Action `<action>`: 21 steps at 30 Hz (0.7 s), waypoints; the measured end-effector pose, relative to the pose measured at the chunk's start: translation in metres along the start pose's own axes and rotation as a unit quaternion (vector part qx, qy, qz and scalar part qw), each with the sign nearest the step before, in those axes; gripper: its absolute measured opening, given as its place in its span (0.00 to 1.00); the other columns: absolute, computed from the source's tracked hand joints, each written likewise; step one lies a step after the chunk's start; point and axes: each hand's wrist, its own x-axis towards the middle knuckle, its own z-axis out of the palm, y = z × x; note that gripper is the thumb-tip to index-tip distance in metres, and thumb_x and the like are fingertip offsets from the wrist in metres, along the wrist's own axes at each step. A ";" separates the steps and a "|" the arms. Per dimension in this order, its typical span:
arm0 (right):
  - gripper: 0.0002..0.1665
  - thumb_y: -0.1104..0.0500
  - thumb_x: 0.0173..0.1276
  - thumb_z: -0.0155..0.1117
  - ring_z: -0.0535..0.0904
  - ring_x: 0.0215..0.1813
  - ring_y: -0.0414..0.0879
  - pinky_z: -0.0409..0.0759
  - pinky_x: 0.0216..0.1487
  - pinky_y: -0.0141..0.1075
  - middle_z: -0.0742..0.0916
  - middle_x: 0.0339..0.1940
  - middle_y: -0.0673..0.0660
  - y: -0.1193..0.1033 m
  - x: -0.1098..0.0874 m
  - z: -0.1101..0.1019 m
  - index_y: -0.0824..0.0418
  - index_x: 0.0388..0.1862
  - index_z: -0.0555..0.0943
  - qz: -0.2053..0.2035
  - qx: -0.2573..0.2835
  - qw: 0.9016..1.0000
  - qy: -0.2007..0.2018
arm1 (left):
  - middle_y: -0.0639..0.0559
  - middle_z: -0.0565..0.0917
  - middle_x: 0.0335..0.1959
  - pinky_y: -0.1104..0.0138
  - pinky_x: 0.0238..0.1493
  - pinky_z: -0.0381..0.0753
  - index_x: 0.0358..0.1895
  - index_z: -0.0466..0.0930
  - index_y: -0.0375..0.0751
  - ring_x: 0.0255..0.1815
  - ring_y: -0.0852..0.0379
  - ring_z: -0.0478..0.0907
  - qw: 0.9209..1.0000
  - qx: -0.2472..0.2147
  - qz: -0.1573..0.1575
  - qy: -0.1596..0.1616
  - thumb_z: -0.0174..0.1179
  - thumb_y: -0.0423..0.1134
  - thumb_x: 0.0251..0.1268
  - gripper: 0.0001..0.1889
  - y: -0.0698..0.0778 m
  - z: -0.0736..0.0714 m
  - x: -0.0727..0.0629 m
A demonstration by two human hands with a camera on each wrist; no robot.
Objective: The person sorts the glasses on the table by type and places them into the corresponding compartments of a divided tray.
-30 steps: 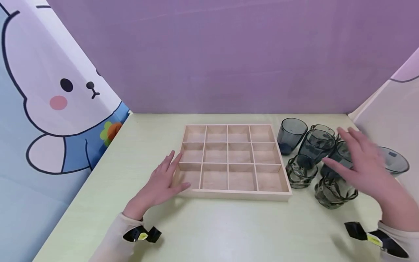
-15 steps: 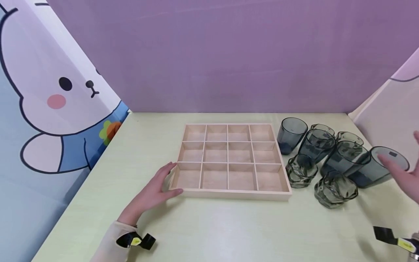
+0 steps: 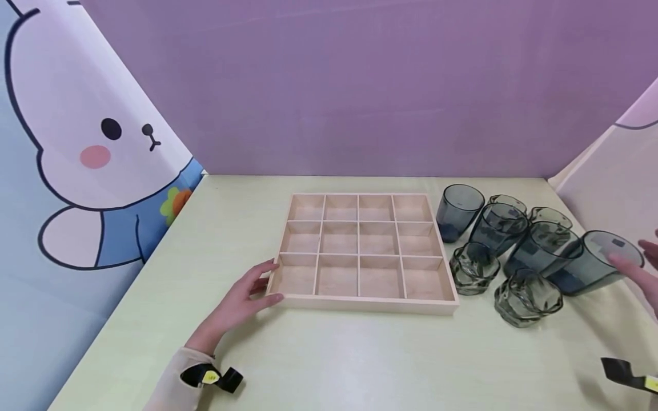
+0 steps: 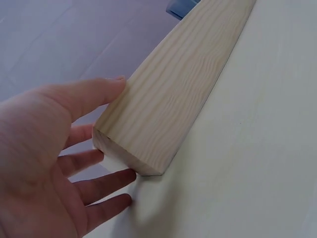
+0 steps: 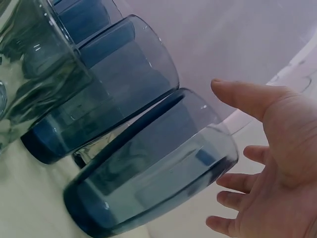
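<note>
A shallow wooden divided tray (image 3: 362, 305) lies on the table, its several square compartments bare. My left hand (image 3: 231, 311) is at its near left corner. In the left wrist view the thumb lies at the top edge of the tray's wooden side (image 4: 173, 89), and the fairly straight fingers are spread around the corner. My right hand (image 3: 645, 277), partly out of the head view, is beside the rightmost blue-grey glass tumbler (image 3: 583, 268). In the right wrist view its thumb and fingers are spread around the tumbler's rim side (image 5: 153, 168), with a gap at the thumb.
Several other smoky glasses crowd right of the tray, including a straight tumbler (image 3: 459, 211) at the back and a wavy short glass (image 3: 526, 299) in front. A purple backdrop (image 3: 360, 91) rises behind the table (image 3: 360, 359). A cartoon-printed cloth (image 3: 67, 240) hangs at left.
My right hand has moved right from above the glasses to the outer side of the rightmost tumbler. My left hand has shifted slightly left and toward me along the tray's corner.
</note>
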 end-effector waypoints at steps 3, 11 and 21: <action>0.49 0.64 0.71 0.61 0.62 0.67 0.29 0.52 0.68 0.19 0.70 0.68 0.37 0.019 0.011 0.004 0.44 0.80 0.46 -0.028 0.079 0.996 -0.014 | 0.36 0.59 0.76 0.42 0.62 0.71 0.71 0.66 0.39 0.65 0.29 0.69 1.000 -0.025 -0.017 -0.002 0.69 0.36 0.63 0.34 -0.002 -0.001 -0.001; 0.48 0.82 0.63 0.58 0.79 0.49 0.24 0.71 0.47 0.14 0.82 0.53 0.38 0.050 0.027 0.008 0.54 0.78 0.58 -0.075 0.308 0.944 -0.092 | 0.38 0.59 0.77 0.48 0.63 0.71 0.69 0.69 0.37 0.67 0.30 0.67 0.996 -0.081 -0.037 0.017 0.69 0.32 0.61 0.32 -0.011 0.002 -0.002; 0.46 0.78 0.65 0.61 0.74 0.51 0.20 0.65 0.49 0.11 0.79 0.52 0.31 0.043 0.019 0.006 0.53 0.77 0.59 -0.089 0.176 0.977 -0.077 | 0.39 0.65 0.75 0.75 0.58 0.71 0.63 0.75 0.30 0.60 0.58 0.74 0.991 -0.108 -0.018 0.071 0.69 0.26 0.57 0.28 -0.022 0.011 -0.004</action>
